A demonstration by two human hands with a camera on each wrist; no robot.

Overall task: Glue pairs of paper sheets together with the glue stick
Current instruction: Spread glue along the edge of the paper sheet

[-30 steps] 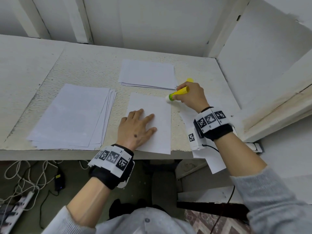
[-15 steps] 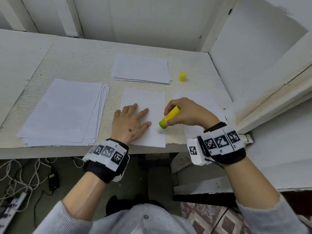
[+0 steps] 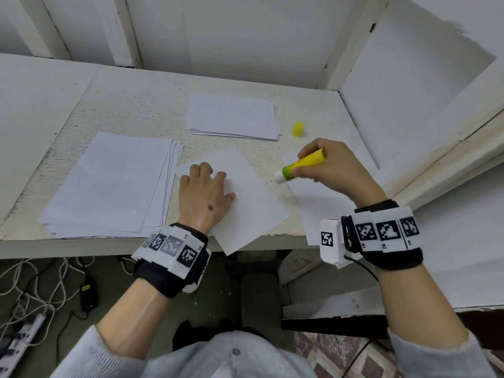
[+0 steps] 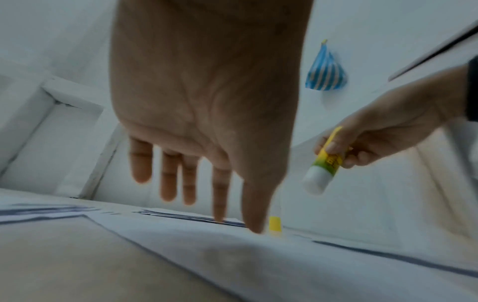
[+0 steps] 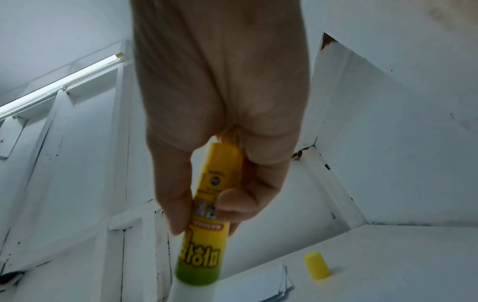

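My left hand (image 3: 207, 192) lies on a single white sheet (image 3: 253, 203) that sits askew, one corner hanging over the table's front edge. In the left wrist view the left hand's (image 4: 207, 143) fingers are straight, with the thumb and forefinger tips touching the sheet (image 4: 258, 265). My right hand (image 3: 335, 167) grips the uncapped yellow-green glue stick (image 3: 302, 165), white tip pointing left and down, just right of the sheet. The glue stick's (image 4: 325, 165) tip hangs in the air. My right hand (image 5: 220, 102) pinches the glue stick (image 5: 207, 245) between thumb and fingers. A second sheet (image 3: 319, 211) lies under that hand.
The yellow cap (image 3: 298, 129) stands on the table (image 3: 131, 110) behind my right hand. A large paper stack (image 3: 109, 184) lies at the left and a smaller stack (image 3: 231, 115) at the back. White walls close off the back and right. Cables lie on the floor below.
The sheet under my left hand has turned counter-clockwise, so a corner now overhangs the front edge. The right hand ran the glue stick down the sheet's right edge, then lifted it off to the right.
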